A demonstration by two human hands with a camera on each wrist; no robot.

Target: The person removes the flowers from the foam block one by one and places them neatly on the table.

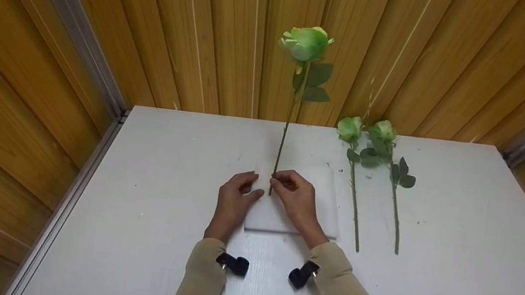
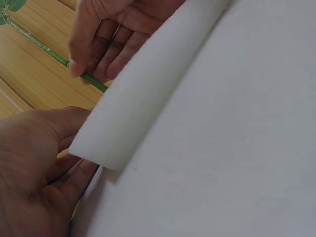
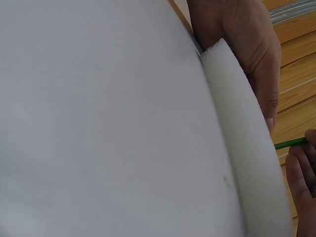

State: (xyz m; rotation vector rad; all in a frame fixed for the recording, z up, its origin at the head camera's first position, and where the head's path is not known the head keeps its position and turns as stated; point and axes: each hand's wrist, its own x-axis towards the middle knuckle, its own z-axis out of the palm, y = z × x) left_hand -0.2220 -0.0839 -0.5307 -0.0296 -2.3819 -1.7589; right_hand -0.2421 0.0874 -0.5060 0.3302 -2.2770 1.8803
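A green artificial rose stands nearly upright, its stem's lower end at a white foam block. My right hand pinches the stem low down between thumb and fingers, just above the foam. In the left wrist view the green stem meets the foam's top behind its near edge; how deep it goes is hidden. My left hand rests at the foam's left edge, thumb toward the stem and fingers loosely bent. In the right wrist view that left hand touches the foam's end.
Two more green roses lie on the white table to the right of the foam: one rose closer, another rose farther right. Wood-patterned panels rise behind the table. Both sleeves carry a black wrist camera.
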